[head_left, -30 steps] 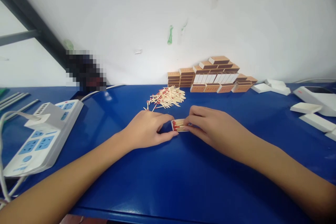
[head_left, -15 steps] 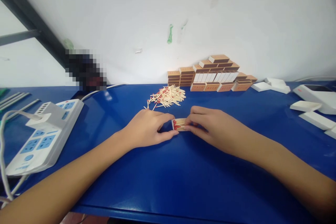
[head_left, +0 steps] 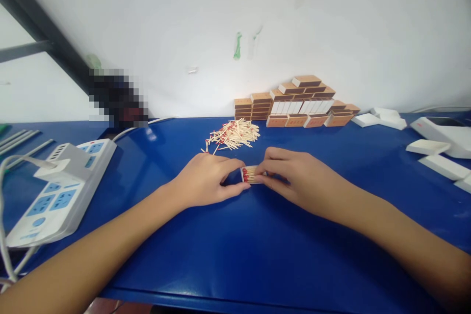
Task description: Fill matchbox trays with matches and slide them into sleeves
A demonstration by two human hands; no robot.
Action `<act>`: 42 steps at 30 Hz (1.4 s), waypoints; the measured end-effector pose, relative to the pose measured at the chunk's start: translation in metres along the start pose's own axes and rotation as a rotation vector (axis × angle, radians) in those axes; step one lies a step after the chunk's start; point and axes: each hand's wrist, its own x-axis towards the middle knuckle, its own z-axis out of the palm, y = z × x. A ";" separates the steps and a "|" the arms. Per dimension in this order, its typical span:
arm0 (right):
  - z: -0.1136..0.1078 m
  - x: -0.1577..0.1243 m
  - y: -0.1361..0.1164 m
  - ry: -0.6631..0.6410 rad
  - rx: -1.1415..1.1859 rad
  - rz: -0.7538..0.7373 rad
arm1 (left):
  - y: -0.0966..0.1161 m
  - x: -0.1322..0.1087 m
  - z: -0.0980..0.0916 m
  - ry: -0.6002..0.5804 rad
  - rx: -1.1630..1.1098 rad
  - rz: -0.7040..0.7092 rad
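On the blue table lies a small white matchbox tray (head_left: 242, 175), filled with red-tipped matches (head_left: 249, 173) whose heads point left. My left hand (head_left: 206, 180) holds the tray's left end between thumb and forefinger. My right hand (head_left: 298, 174) has its fingers pinched together over the right part of the tray, touching the matches there and hiding that end. Just beyond my hands is a loose heap of matches (head_left: 237, 133), with a few strays on its left side.
Stacked matchboxes (head_left: 301, 93) stand against the white wall (head_left: 184, 19). At the right are several empty white trays (head_left: 443, 167) and a white device (head_left: 441, 135). A power strip (head_left: 73, 201) with cables lies on the left, near some thin rods (head_left: 29, 154).
My right fingertips have slid slightly left over the matches in the tray. My left hand keeps its hold, and the heap looks the same.
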 end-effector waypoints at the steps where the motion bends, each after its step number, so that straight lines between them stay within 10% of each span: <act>1: 0.000 0.000 0.000 0.024 0.012 0.000 | 0.000 0.000 0.000 0.000 0.000 0.000; 18: -0.004 0.006 0.015 0.240 -0.002 0.170 | -0.001 0.001 -0.004 0.053 -0.284 -0.079; 30: 0.028 0.068 0.036 0.053 0.011 0.424 | -0.012 0.000 -0.005 0.110 -0.068 -0.025; 42: 0.000 0.015 0.040 0.062 -0.060 0.276 | -0.012 0.001 -0.003 0.114 -0.001 -0.095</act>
